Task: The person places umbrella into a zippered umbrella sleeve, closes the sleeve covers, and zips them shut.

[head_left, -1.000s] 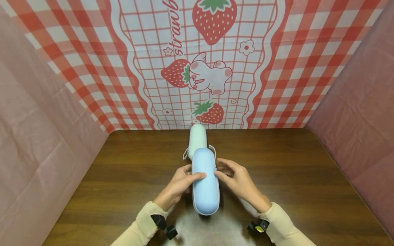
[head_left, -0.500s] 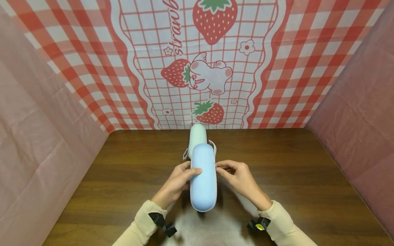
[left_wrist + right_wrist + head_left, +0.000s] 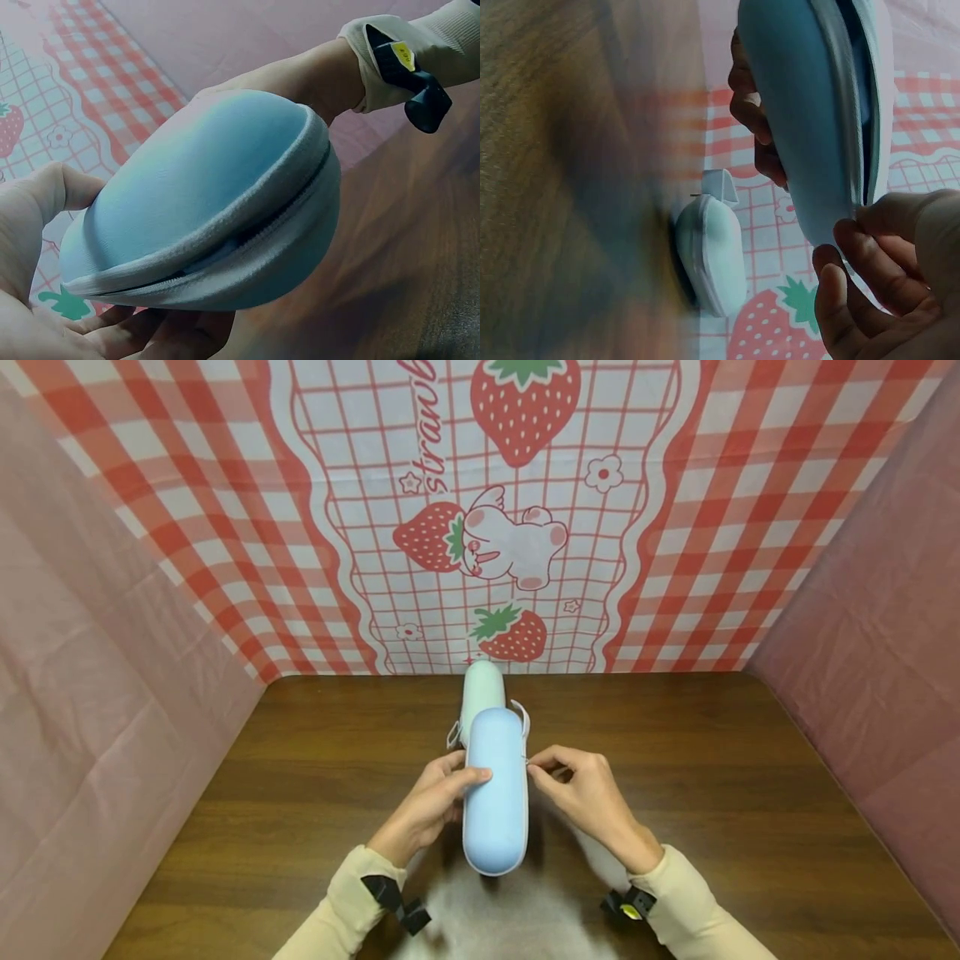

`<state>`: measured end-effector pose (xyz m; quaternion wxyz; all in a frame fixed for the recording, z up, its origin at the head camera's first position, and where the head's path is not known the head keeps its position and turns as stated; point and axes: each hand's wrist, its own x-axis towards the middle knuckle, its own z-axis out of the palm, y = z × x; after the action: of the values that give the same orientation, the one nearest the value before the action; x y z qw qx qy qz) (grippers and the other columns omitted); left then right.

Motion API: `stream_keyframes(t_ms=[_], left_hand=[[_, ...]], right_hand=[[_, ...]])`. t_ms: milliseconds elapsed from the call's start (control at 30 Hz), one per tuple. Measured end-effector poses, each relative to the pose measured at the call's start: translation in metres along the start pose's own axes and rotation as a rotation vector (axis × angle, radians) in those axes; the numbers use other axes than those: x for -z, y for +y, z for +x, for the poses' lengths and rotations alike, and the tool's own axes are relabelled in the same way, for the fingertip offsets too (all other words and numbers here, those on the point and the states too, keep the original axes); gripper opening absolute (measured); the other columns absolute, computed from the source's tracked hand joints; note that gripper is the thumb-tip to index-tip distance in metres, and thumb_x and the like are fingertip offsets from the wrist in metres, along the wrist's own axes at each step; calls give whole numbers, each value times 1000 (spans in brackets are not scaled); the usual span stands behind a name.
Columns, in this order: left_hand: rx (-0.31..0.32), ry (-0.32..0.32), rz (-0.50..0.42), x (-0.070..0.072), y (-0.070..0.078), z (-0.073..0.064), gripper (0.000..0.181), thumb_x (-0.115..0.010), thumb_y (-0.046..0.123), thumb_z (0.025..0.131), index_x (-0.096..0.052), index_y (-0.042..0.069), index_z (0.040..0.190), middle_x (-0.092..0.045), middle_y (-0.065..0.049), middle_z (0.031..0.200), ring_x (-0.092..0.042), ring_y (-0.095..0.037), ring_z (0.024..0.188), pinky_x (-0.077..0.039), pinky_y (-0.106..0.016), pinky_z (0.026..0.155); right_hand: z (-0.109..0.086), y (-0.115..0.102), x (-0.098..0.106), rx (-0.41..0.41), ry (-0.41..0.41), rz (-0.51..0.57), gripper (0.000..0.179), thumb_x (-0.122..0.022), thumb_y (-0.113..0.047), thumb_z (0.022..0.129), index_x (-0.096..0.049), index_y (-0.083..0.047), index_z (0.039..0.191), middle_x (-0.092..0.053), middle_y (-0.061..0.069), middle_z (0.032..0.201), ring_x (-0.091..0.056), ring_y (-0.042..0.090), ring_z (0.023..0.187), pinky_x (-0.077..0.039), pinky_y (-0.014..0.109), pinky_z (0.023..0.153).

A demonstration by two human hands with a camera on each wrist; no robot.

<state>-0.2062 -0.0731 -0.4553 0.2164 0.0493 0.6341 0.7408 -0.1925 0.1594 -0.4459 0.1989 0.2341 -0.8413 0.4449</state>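
A long, rounded light-blue zip case (image 3: 495,818) is held up over the table, its far end overlapping a mint-green case in the head view. My left hand (image 3: 429,800) grips its left side, thumb on top and fingers underneath. At the right edge, my right hand (image 3: 592,793) pinches the zipper pull, which the fingertips mostly hide. A narrow gap shows along the zipper (image 3: 247,236) in the left wrist view, and the right wrist view shows the gap reaching near my right fingertips. A pale strap loop (image 3: 524,718) sticks out at the far right of the case.
The mint-green case (image 3: 482,689) with its own strap lies behind on the brown wooden table (image 3: 337,793), near the back wall. A strawberry-print cloth (image 3: 525,552) hangs there. Pink cloth (image 3: 870,635) stands on both sides.
The blue case has shifted slightly away and left. My right hand, earlier with looser fingers beside the case, now pinches the zipper pull at its edge. The mint-green case stays put.
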Motion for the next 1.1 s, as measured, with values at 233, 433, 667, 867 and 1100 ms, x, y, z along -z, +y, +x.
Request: stream_keyframes(t_ms=[233, 433, 667, 867, 1100], left_hand=[[4, -14, -24, -2, 2, -1, 64, -67, 22, 90, -46, -5, 144, -70, -15, 113, -72, -23, 94, -60, -43, 78], [4, -17, -52, -2, 1, -1, 62, -66, 21, 90, -46, -6, 143, -69, -13, 111, -71, -22, 94, -61, -43, 78], [-1, -7, -92, 1, 3, 0, 61, -64, 20, 92, -45, -7, 143, -68, -12, 111, -71, -21, 93, -61, -42, 76], [-1, 4, -66, 3, 4, -1, 62, -64, 20, 92, -45, -6, 145, -69, -12, 112, -71, -21, 93, -60, -42, 77], [-3, 40, -8, 4, 5, -2, 64, -66, 22, 90, -47, -5, 145, -69, -16, 115, -71, -22, 92, -60, -40, 76]], right_hand=[[2, -2, 4, 6, -22, 3, 11, -76, -3, 90, -78, -14, 88, -75, -5, 79, -65, 2, 66, -57, 24, 60], [2, -3, 5, 15, -34, 2, 11, -76, -3, 89, -77, -14, 87, -75, -5, 79, -66, 2, 67, -57, 24, 60], [0, -3, 3, 85, -55, 15, 12, -74, 1, 88, -77, -11, 88, -74, -3, 81, -64, 2, 68, -57, 27, 57], [-1, -1, 0, 136, -31, 21, 13, -77, 2, 86, -78, -10, 87, -71, -3, 83, -62, 4, 69, -55, 28, 56], [-1, -1, -1, 125, -10, 13, 16, -80, 3, 84, -77, -13, 87, -70, -5, 82, -61, 3, 69, -55, 26, 56]])
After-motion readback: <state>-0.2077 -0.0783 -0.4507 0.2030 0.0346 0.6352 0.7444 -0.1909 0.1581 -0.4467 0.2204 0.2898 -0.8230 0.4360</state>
